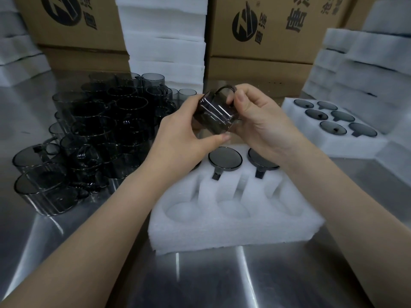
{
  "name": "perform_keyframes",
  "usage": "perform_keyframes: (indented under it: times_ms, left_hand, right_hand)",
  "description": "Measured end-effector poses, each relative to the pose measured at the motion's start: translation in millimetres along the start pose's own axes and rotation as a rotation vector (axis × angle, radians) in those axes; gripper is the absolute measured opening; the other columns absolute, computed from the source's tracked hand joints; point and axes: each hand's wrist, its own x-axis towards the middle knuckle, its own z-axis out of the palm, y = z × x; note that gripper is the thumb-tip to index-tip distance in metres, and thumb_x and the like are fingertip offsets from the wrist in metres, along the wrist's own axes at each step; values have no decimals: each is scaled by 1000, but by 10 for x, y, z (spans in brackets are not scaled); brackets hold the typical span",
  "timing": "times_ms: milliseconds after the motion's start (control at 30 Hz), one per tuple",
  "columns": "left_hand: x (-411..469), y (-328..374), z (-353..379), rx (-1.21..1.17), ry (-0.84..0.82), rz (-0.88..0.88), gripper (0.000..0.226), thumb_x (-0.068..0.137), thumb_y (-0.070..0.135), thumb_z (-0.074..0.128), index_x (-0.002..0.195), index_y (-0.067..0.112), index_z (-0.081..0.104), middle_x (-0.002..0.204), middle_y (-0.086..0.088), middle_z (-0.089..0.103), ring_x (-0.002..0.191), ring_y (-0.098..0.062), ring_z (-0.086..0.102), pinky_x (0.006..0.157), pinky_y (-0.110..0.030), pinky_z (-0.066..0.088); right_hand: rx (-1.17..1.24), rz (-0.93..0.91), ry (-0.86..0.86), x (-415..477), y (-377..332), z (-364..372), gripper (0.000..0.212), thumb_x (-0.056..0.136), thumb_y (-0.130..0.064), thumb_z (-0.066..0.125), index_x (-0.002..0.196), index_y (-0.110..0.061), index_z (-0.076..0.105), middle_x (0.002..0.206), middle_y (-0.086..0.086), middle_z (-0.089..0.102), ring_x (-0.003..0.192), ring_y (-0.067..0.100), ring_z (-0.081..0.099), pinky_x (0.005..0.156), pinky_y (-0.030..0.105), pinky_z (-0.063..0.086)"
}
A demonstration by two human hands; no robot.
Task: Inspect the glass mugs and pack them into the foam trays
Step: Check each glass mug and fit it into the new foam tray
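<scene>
Head view: one camera, looking down over both forearms.
Held mug (pixel 213 114): dark smoked glass, tipped on its side in the air above the far row of the near foam tray (pixel 222 236), handle uppermost.
Left grip (pixel 184 134): grasping the mug body, thumb along its lower edge.
Right grip (pixel 260 121): clenched on the mug at the handle end, thumb on the glass beside the handle.
Near tray edges: its front edge sits back from the viewer, with a bare strip of steel worktop (pixel 244 274) before it.
Far row: two packed mugs (pixel 225 157) stand mouth-down, handles in the slots; the slot under the left wrist is hidden.
Near row: three empty pockets (pixel 233 208), open from above.
Left side: a dense cluster of loose mugs (pixel 100 134) stands near the tray; the left forearm crosses the gap between them.
Right side: a filled tray (pixel 333 141) holding six mugs lies apart from the near tray's far right corner, bare worktop between.
Behind: a foam stack (pixel 164 41) between two printed cartons (pixel 266 30) closes the far edge.
Far right: more stacked foam (pixel 367 74) walls that side.
</scene>
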Motion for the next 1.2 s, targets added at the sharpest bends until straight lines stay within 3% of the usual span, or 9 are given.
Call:
perform_keyframes:
  times_ms: [167,300,467,567,733,833,933,1033,1200]
  left_hand:
    - [4,-19,1,82,48,91,61,72,14,82,127,22,57,110,10,67,99,-1,63,93,-19,49]
    - [16,-61,-9,331,107,197,66,74,5,77,136,13,53,127,-2,60,115,-12,54,95,-3,33]
    - [-12,-45,-20,473,159,290,67,76,-7,70,138,10,53,132,-12,52,114,-24,54,94,-36,49]
    - [-7,-48,-17,490,150,315,67,76,-7,71,138,12,53,133,-13,50,112,-26,54,89,-44,52]
    - [11,-77,-33,451,119,244,79,69,-8,76,140,15,50,137,-9,47,120,-19,49,96,-34,48]
    - [19,-74,-38,368,64,195,79,74,6,79,144,20,44,142,-6,43,129,-17,43,106,-34,41]
    - [15,-47,-41,263,55,148,78,83,26,75,149,23,34,146,0,43,134,-11,40,112,-28,33]
    - [12,-35,-51,86,136,51,77,87,22,71,150,21,27,137,11,49,129,-8,48,110,-33,40]
    - [11,-23,-59,-59,215,-4,69,73,19,82,134,18,50,121,13,59,115,-4,58,101,-31,49]
  right_hand:
    - [-146,21,-23,27,10,-11,30,96,-44,50,72,-27,57,88,-3,55,87,18,50,81,32,43]
    - [-373,45,60,78,12,-14,40,93,-44,42,57,-28,51,82,-2,53,86,15,51,83,32,40]
    - [-481,58,121,46,34,-31,49,94,-49,45,51,-27,44,57,-5,41,60,15,43,63,21,42]
    - [-382,111,111,29,42,-6,51,97,-48,45,51,-25,40,48,-5,34,47,15,37,51,20,41]
    - [-217,156,49,2,16,2,39,106,-31,35,70,-17,40,53,-3,33,49,16,32,56,29,33]
    - [-159,174,-33,-20,4,-5,30,107,-25,30,80,-13,39,60,0,37,52,15,36,59,29,39]
    - [-144,152,-120,-43,8,-25,22,102,-24,36,86,-11,42,66,1,47,54,16,41,59,29,44]
    - [-158,139,-172,-49,13,-32,15,96,-25,38,91,-11,42,72,4,56,55,19,48,62,31,47]
    - [-335,60,-29,-33,22,4,20,93,-35,50,106,-21,43,69,2,64,48,18,53,52,27,46]
